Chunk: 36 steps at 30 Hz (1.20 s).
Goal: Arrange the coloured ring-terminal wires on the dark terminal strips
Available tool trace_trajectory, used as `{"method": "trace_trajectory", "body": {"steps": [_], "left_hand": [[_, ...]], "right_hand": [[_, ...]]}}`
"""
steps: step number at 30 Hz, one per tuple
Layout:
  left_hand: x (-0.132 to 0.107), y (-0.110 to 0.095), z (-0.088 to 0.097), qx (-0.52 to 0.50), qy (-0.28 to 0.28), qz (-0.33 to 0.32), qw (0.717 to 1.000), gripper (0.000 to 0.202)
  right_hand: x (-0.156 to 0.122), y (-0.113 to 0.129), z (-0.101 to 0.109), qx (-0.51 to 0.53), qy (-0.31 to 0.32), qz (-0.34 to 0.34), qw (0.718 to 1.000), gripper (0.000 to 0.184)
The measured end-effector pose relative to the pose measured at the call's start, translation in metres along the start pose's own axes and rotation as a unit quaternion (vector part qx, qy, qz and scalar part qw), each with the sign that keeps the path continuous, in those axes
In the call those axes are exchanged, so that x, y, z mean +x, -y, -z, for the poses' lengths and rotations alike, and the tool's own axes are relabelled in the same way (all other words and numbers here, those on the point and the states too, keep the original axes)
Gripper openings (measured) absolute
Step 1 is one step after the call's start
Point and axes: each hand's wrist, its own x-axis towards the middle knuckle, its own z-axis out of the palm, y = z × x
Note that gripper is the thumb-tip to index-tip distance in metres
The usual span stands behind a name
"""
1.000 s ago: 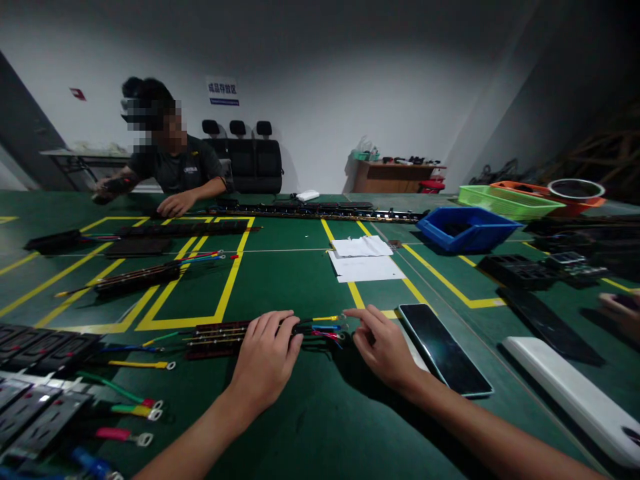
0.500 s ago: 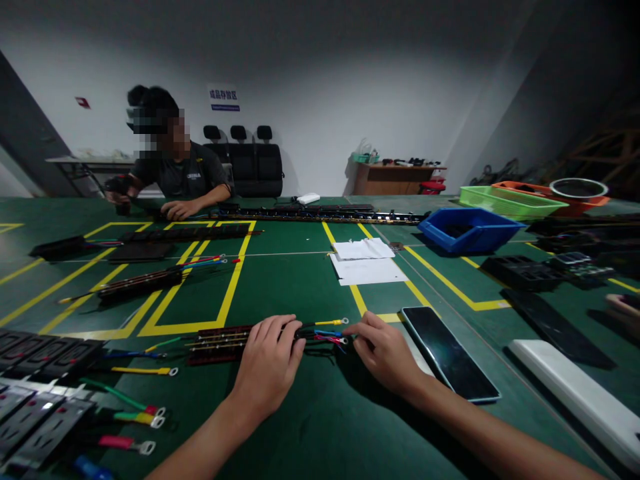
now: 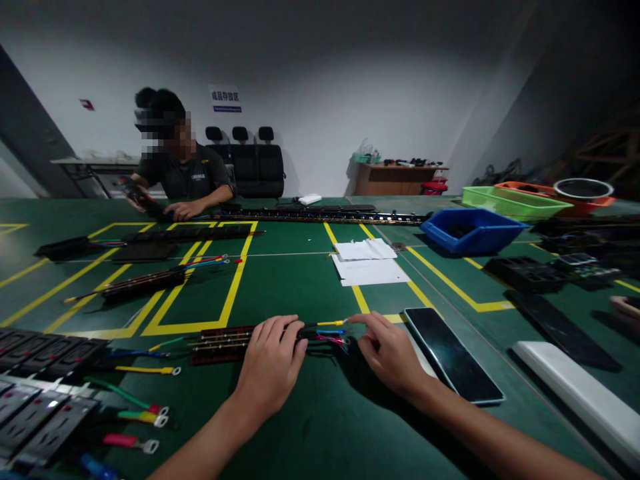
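the left hand (image 3: 273,365) lies palm down on the right end of a strip (image 3: 220,343), fingers curled over it and gripping it against the table (image 3: 310,427). the strip is dark, with brass rails along it, and runs out leftward from under the hand. from its end, between the two hands, come short wires (image 3: 327,332): a yellow one farthest from the person, then a blue one, then a red one, each with a ring tip. the right hand (image 3: 393,357) is just right of them, forefinger stretched to the yellow tip, thumb near the red one, the other fingers loosely bent. whether it pinches a wire i cannot tell.

just right of the right hand a phone (image 3: 453,357) lies face up, screen dark. further right lies a white bar (image 3: 575,393). beyond the right hand are papers (image 3: 367,263) and, further off to the right, a blue bin (image 3: 470,230). left of the left hand lie loose leads (image 3: 135,400) and sockets (image 3: 40,413). across the table, beyond the left hand, a co-worker (image 3: 187,173) sits at the far edge.
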Motion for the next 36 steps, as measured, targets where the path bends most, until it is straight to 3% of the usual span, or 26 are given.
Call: {"method": "trace_trajectory", "body": {"steps": [5, 11, 17, 22, 27, 32, 36], "left_hand": [[-0.0004, 0.0001, -0.0008, -0.003, 0.006, 0.003, 1.0, 0.028], [-0.0004, -0.0001, -0.0001, -0.003, 0.01, 0.006, 1.0, 0.029], [0.0001, -0.0008, 0.0009, -0.005, 0.008, 0.005, 1.0, 0.029], [0.0003, -0.0015, 0.0024, -0.002, 0.001, 0.003, 1.0, 0.028], [0.0004, -0.0013, 0.0019, -0.001, 0.006, 0.002, 1.0, 0.027], [0.0008, -0.0009, 0.0013, -0.005, 0.006, 0.003, 1.0, 0.028], [0.0012, -0.0016, 0.0027, -0.005, 0.006, 0.002, 1.0, 0.028]], "right_hand": [[-0.0013, -0.0014, 0.0001, -0.013, 0.008, 0.025, 1.0, 0.027], [-0.0002, -0.0023, 0.0002, 0.018, -0.02, 0.0, 1.0, 0.029], [0.0022, -0.0006, 0.0005, -0.02, 0.025, -0.004, 0.999, 0.032], [0.0002, -0.0011, 0.0011, 0.011, -0.02, -0.004, 1.0, 0.027], [-0.0011, -0.003, 0.0012, -0.001, 0.015, 0.015, 1.0, 0.024], [-0.0011, -0.0035, 0.0013, 0.021, -0.016, 0.005, 1.0, 0.028], [0.0011, -0.0011, 0.0006, -0.007, 0.018, 0.0, 1.0, 0.031]]}}
